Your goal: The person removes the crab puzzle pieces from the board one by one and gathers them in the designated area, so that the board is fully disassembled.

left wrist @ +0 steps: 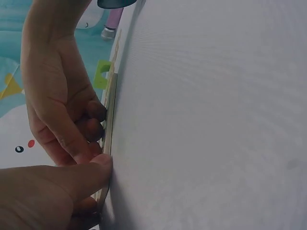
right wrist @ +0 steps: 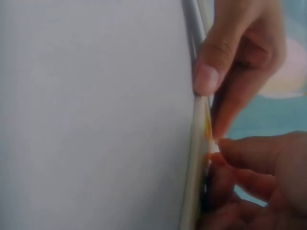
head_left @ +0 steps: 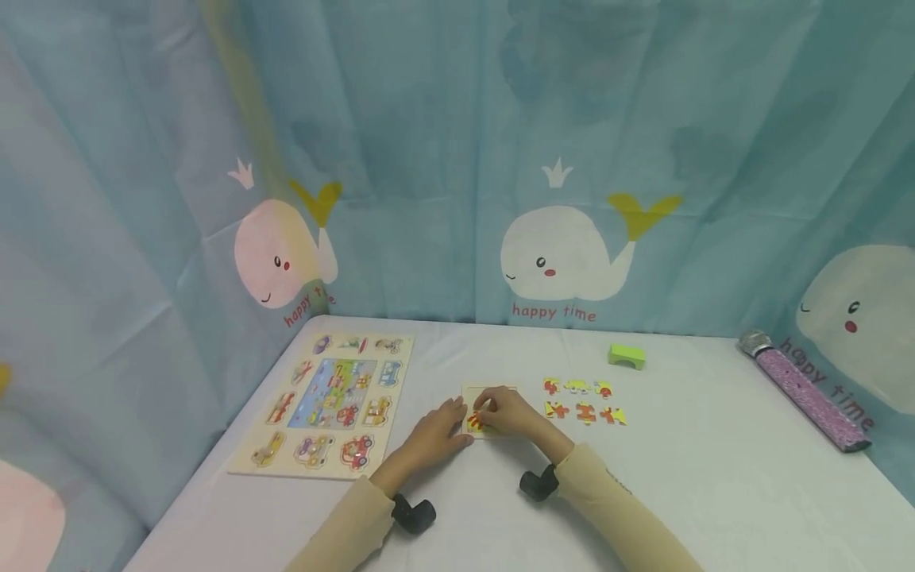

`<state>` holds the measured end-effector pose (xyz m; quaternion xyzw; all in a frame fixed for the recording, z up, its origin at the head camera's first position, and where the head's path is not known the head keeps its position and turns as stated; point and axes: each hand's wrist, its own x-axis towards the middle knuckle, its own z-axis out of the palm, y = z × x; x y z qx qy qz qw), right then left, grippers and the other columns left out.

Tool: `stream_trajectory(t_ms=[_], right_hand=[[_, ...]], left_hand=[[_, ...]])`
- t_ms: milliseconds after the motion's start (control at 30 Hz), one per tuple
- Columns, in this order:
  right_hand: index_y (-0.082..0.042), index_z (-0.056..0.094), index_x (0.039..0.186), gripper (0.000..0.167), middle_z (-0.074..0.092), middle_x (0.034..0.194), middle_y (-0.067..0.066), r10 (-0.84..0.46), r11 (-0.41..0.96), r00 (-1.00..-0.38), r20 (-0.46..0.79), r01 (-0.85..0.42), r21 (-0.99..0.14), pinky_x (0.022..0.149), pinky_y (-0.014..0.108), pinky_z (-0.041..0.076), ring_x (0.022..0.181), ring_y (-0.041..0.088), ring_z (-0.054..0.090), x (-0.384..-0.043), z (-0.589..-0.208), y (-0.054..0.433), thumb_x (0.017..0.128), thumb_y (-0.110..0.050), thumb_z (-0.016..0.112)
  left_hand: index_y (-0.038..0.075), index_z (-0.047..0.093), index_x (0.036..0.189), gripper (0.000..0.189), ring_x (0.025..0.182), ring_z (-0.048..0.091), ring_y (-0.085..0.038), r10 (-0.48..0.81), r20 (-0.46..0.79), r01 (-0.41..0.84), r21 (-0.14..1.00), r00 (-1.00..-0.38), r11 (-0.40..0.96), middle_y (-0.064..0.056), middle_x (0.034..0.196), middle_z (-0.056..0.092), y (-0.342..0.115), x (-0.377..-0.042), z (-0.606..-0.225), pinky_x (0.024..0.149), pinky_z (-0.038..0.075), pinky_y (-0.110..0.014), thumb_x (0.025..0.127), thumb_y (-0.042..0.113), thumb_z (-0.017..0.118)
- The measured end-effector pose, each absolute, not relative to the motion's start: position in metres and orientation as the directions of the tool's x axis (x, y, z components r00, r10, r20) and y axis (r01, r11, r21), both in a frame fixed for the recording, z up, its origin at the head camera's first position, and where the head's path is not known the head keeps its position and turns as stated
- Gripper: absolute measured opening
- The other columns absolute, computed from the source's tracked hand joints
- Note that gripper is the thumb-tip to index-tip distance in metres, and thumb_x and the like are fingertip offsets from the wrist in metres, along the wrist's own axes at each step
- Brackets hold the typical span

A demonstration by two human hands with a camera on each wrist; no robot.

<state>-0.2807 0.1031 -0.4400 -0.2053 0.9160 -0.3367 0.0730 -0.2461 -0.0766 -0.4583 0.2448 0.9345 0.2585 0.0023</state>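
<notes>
A small square jigsaw board (head_left: pixel 493 436) lies on the table before me, partly covered by my hands. My left hand (head_left: pixel 431 437) rests at its left side, fingers fairly straight; the thumb (left wrist: pixel 101 160) touches the near edge. Over the board, my right hand (head_left: pixel 509 413) pinches a small puzzle piece with thumb and fingertips, mostly hidden by the fingers. Red and yellow artwork (head_left: pixel 475 421) shows on the board beside those fingertips. Right of the board, several loose red and yellow jigsaw pieces (head_left: pixel 586 412) lie in two rows.
A large wooden vehicle puzzle (head_left: pixel 332 397) lies at the left. Behind the loose pieces stands a green arch block (head_left: pixel 627 356). A pink glittery microphone (head_left: pixel 808 393) lies by the right edge of the white table (head_left: pixel 686 477). Whale-print curtains (head_left: pixel 429 159) hang around.
</notes>
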Motion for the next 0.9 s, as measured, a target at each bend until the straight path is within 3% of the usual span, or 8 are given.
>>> stream_trajectory(t_ms=[233, 900], right_hand=[[-0.005, 0.065, 0.092, 0.011, 0.057, 0.068, 0.001, -0.409, 0.694, -0.912, 0.026, -0.33, -0.64, 0.055, 0.022, 0.039, 0.06, 0.01, 0.047, -0.278, -0.44, 0.1, 0.083, -0.006, 0.059], [-0.004, 0.055, 0.1, 0.015, 0.054, 0.067, -0.001, -0.461, 0.659, -0.886, 0.044, -0.375, -0.652, 0.05, 0.019, 0.036, 0.057, 0.008, 0.045, -0.27, -0.439, 0.1, 0.086, -0.007, 0.058]], left_hand=[[-0.003, 0.048, 0.13, 0.056, 0.13, 0.037, -0.04, 0.456, 0.137, 0.462, 0.472, -0.88, 0.751, -0.019, 0.142, 0.04, -0.075, -0.245, -0.456, 0.102, 0.033, -0.056, 0.087, 0.03, 0.062], [-0.002, 0.051, 0.127, 0.054, 0.129, 0.039, -0.04, 0.451, 0.133, 0.46, 0.448, -0.882, 0.767, -0.02, 0.14, 0.042, -0.074, -0.245, -0.455, 0.101, 0.035, -0.056, 0.086, 0.03, 0.062]])
